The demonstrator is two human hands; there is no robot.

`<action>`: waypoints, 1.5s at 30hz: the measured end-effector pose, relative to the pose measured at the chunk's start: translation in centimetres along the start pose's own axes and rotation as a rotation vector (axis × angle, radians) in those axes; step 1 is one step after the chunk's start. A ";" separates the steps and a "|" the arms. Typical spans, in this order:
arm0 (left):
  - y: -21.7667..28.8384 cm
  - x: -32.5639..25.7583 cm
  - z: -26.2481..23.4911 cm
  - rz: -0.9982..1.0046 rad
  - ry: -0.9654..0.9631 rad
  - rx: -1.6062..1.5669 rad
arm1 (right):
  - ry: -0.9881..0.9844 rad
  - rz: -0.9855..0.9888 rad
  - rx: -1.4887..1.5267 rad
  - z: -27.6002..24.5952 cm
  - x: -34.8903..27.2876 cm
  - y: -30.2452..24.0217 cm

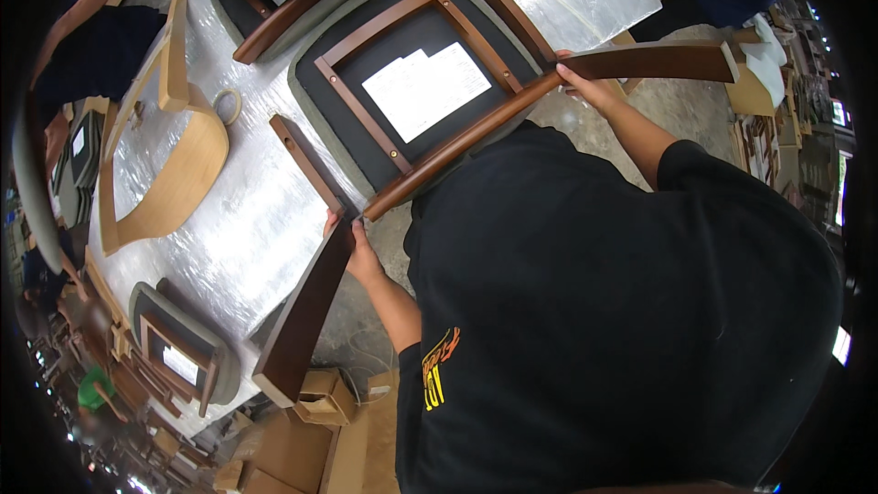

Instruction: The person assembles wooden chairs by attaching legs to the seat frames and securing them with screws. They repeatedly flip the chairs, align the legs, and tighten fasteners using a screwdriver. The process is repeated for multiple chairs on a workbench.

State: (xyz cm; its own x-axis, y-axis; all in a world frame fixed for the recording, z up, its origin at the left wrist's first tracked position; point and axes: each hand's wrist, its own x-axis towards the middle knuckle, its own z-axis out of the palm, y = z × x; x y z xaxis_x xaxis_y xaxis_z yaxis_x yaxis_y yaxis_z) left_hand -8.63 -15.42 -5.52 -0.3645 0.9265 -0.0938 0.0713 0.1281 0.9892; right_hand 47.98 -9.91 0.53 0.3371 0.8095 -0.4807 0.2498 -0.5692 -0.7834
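Hands (352, 247) (585, 82) gripping upturned chair's legs (306, 311)

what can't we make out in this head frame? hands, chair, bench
- Left hand: palm and fingertips hidden behind the dark chair leg it grips.
- Right hand: fingers wrap under the other leg; contact side unseen.
- White sheets on the upturned seat's underside: print too small.
- Table edge nearest the person: blocked by the black shirt.
- Light wood frame: bent by the fisheye; shelves at the left rim are blurred.
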 end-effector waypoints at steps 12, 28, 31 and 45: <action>0.9 1.5 -0.9 0.038 -0.149 0.064 | -0.043 0.005 -0.003 0.3 -1.1 -1.1; 4.0 -0.8 2.5 0.171 -0.260 0.147 | -0.102 0.059 0.013 -0.2 -1.5 -1.7; 3.6 -0.6 2.0 0.161 -0.260 0.243 | -0.130 0.061 -0.043 -0.2 -2.3 -2.9; 3.6 0.2 1.6 0.126 -0.103 0.315 | 0.167 -0.059 0.230 -3.0 0.9 0.9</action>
State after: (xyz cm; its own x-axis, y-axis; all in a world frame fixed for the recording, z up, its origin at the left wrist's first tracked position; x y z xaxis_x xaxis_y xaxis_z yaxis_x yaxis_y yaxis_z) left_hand -6.93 -14.23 -2.16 -0.2399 0.9708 0.0003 0.3987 0.0982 0.9118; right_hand 51.22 -10.12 0.53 0.4775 0.7946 -0.3750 0.0678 -0.4589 -0.8859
